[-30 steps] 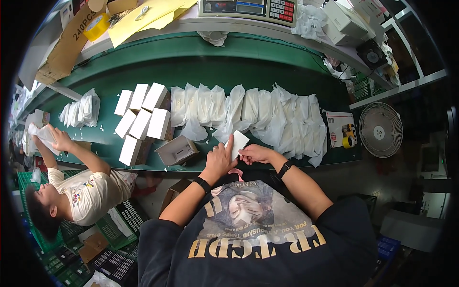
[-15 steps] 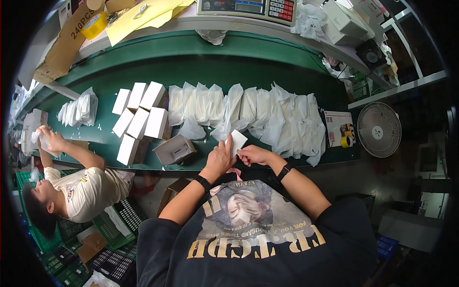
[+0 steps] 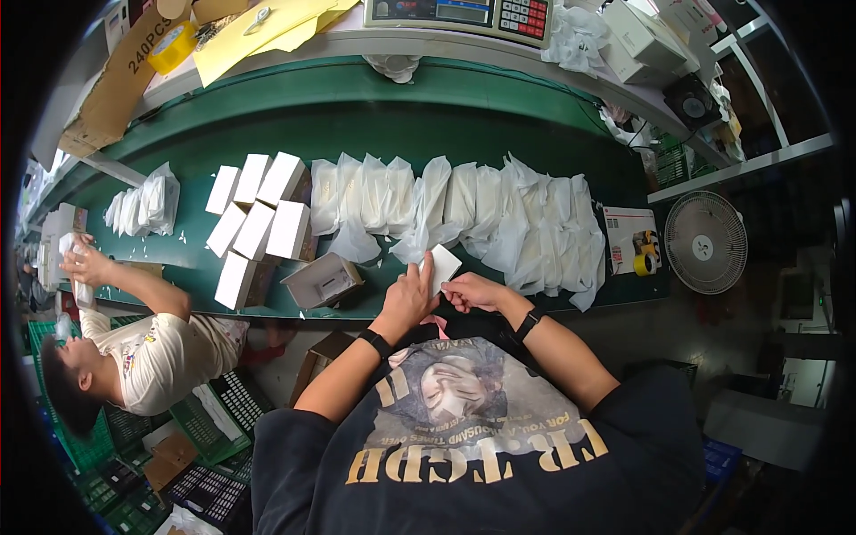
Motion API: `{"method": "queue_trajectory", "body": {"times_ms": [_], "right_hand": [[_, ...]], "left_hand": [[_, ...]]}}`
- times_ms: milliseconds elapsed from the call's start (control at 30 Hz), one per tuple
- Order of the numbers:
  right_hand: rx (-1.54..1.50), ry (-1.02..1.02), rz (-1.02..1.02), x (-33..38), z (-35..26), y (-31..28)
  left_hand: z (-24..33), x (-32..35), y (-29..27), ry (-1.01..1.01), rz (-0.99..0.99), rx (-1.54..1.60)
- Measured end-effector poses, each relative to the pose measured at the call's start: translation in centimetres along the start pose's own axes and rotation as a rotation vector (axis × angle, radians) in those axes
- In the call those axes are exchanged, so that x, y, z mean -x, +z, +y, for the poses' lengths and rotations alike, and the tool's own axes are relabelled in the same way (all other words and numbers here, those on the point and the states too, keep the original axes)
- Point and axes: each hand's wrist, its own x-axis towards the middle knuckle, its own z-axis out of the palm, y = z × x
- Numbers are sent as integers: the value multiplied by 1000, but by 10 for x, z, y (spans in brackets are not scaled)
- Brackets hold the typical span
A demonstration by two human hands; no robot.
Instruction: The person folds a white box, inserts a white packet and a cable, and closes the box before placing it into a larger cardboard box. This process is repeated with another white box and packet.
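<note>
Box, small, flat and white, in both our hands, just above the near edge of the green desk. Left hand: grip closed on the box, index finger laid straight along its upper face. Right hand: grip narrow, thumb and finger pinching the box's lower right edge. Left of our hands, by the near edge, open carton, its inside showing. Farther left we count seven white cartons, set in loose rows. Beyond the box, white-bagged packs run in a long row to the right, close together, some overlapping. At the desk's right end, printed package; past that end, round fan. Toward the left end, smaller bunch of wrapped packets; near that end's near corner, co-worker holding a white parcel. Above the far edge, shelf with scale and yellow sheets.
</note>
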Motion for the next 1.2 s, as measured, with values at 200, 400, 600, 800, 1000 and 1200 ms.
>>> {"method": "queue_trajectory", "body": {"times_ms": [200,400,600,800,1000,1200], "right_hand": [[41,-16,77,-1,5,6],[-79,-48,-36,-7,9,1],[-80,47,-63,-4,-5,-1],[-63,-27,-67,-1,-2,3],[-92,-62,-74,6,2,6],[-68,30,-86,0,-7,2]], "left_hand": [[-3,0,1,9,6,7],[-2,1,3,18,26,-57],[1,-1,2,-5,7,-86],[-3,-1,0,8,16,-76],[4,-3,-7,-21,-50,-59],[3,-3,-1,-16,1,-82]]}}
